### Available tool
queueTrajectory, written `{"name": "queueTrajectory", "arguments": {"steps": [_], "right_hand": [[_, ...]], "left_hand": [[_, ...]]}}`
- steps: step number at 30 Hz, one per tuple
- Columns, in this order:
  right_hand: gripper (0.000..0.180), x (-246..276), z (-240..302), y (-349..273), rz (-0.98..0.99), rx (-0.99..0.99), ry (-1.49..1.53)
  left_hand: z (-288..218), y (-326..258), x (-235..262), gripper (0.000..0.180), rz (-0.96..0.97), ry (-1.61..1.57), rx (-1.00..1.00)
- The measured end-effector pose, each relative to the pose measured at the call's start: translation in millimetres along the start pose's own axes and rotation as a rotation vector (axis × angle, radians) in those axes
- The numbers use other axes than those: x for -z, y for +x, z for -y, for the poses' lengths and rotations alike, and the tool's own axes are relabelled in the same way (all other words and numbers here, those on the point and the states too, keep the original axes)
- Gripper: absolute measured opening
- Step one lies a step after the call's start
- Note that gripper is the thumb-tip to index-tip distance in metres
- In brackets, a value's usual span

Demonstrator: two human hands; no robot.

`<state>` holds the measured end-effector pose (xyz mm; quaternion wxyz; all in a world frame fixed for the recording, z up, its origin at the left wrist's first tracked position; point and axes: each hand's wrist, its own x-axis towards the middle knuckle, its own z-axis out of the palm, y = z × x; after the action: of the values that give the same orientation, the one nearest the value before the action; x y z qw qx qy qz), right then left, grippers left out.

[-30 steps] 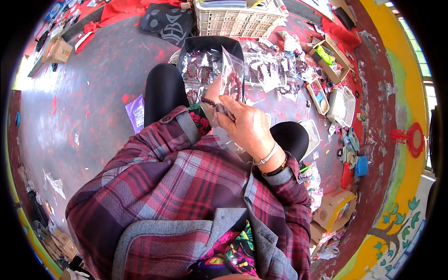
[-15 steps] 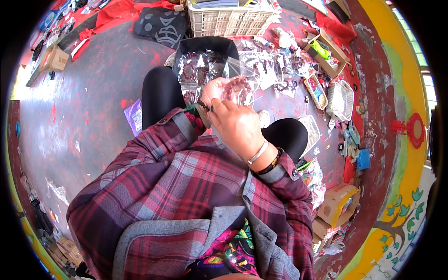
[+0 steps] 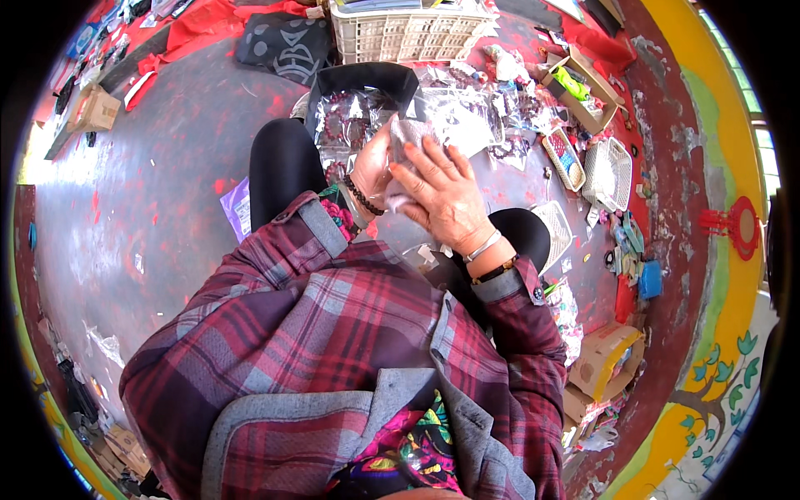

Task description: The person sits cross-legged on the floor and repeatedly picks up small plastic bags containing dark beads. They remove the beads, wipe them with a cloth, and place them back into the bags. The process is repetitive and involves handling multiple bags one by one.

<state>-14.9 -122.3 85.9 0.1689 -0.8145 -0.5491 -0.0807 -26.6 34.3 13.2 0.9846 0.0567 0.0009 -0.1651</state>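
Over the near edge of a black open box (image 3: pixel 358 77), my left hand (image 3: pixel 371 167) is closed round a soft pinkish-grey bundle (image 3: pixel 407 137). I cannot tell whether it is a cloth or a crumpled plastic bag, or whether beads are inside. My right hand (image 3: pixel 446 190) lies against it from the right, fingers stretched out and slightly apart, palm hidden. Clear bags with dark red bead strings (image 3: pixel 346 117) lie in the box. To the right, more clear bags (image 3: pixel 462 121) lie on the floor.
A cream plastic crate (image 3: pixel 408 37) stands beyond the box, beside a dark patterned bag (image 3: pixel 283 48). On the right are a cardboard box (image 3: pixel 615 117), a small basket of beads (image 3: pixel 564 158) and a white basket (image 3: pixel 607 175). A purple packet (image 3: pixel 237 210) lies by my left knee.
My right hand has gone from bent fingers at the left wrist to stretched fingers against the bundle. The dark red beads seen in the left hand are now hidden; a pinkish-grey bundle shows there.
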Motion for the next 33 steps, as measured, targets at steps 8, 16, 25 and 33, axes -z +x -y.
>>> {"name": "queueTrajectory", "arguments": {"steps": [8, 16, 25, 33], "right_hand": [[0.043, -3.1, -55.3, 15.2, -0.166, -0.188, 0.021], [0.024, -2.6, -108.9, -11.0, -0.054, -0.613, 0.048], [0.022, -5.5, -74.1, -22.3, -0.191, -0.67, 0.207], [0.025, -9.2, -75.5, -19.2, -0.103, -0.604, 0.321]], "left_hand": [[7.5, -11.9, -26.9, 0.054, -0.085, 0.0, 0.185], [-7.3, -3.0, -20.8, 0.056, 0.098, -0.034, 0.02], [-112.5, 35.1, 88.3, 0.03, -0.632, 0.416, -0.332], [-113.0, 17.8, 283.5, 0.029, -0.758, 0.421, -0.272]]}}
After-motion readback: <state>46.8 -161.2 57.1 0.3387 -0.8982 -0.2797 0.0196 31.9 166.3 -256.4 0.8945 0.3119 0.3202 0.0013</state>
